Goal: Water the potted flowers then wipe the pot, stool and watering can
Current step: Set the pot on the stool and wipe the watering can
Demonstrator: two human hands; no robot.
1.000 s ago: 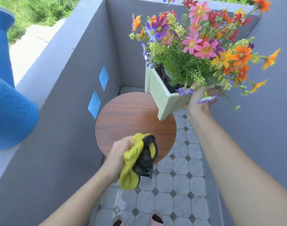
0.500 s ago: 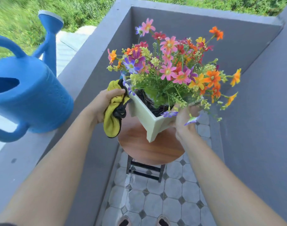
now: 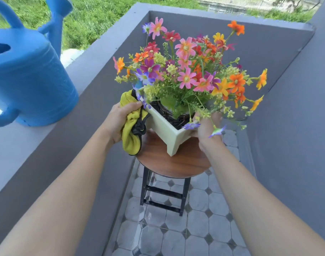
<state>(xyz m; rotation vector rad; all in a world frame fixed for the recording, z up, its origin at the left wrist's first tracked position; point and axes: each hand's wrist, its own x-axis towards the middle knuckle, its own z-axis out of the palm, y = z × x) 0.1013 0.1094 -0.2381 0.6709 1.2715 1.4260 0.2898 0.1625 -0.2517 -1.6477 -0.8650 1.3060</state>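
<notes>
gripping: left hand (image 3: 119, 121) bunches cloth (image 3: 131, 129) on pot (image 3: 165, 129) at 9 o'clock; right hand (image 3: 207, 127) clasps its 3 o'clock side.
pot: over stool (image 3: 173, 164), contact unclear.
can (image 3: 27, 76): on ledge (image 3: 95, 60), 10 o'clock.
risk: one-sided push may tip pot off stool.
hidden: right fingers behind flowers (image 3: 187, 71).
</notes>
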